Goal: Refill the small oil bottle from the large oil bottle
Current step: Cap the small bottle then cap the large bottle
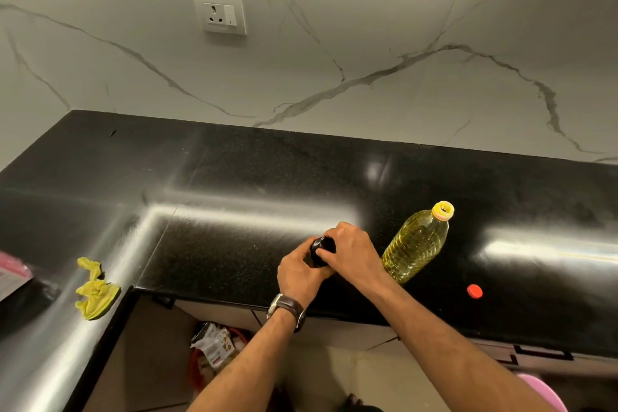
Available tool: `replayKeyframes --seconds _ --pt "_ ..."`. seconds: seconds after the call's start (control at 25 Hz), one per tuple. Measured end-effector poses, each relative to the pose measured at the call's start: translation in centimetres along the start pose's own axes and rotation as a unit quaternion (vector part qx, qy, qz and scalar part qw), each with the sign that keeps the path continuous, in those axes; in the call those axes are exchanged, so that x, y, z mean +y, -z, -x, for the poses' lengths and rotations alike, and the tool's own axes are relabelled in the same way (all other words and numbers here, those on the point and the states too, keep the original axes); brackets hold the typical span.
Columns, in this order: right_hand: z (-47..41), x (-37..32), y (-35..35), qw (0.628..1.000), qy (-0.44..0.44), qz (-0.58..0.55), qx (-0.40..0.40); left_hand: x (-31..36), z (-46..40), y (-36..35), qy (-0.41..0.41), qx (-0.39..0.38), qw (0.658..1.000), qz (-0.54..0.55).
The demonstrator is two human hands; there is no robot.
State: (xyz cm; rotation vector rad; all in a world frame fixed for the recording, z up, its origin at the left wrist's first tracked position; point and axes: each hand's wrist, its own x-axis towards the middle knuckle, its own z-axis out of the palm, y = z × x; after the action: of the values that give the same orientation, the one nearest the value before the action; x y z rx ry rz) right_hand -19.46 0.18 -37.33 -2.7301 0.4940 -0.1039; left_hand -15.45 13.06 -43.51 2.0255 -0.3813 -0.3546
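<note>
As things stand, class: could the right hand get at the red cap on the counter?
Probably yes. The red cap lies bare on the counter, right of the large oil bottle, with nothing in the way. But the right hand grips the small bottle's black cap and must release first.

Glossy black stone counter (234, 177), clear ribbed plastic large oil bottle (414, 244), crumpled yellow cloth (95, 291), veined marble-look wall (334, 43)

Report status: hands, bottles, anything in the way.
Left hand grips small dark bottle; right hand on its black cap. Large oil bottle upright, uncapped, right of hands; red cap on counter. Nothing in the way.
</note>
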Motion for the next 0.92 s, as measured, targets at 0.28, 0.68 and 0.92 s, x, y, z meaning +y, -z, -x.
replayKeyframes --seconds 0.28,0.68,0.92 --pt "-0.2 -0.1 -0.5 1.0 -0.012 0.005 0.002 -0.4 -0.2 -0.1 0.005 -0.004 1.0 -0.001" --pt "7.7 4.9 -2.4 0.986 -0.093 -0.138 0.012 -2.9 4.1 -2.6 0.004 0.092 0.995 -0.031" --pt "16.1 14.6 -2.0 0.961 -0.254 -0.102 0.032 -2.1 9.8 -8.2 -0.059 -0.007 0.998 -0.027"
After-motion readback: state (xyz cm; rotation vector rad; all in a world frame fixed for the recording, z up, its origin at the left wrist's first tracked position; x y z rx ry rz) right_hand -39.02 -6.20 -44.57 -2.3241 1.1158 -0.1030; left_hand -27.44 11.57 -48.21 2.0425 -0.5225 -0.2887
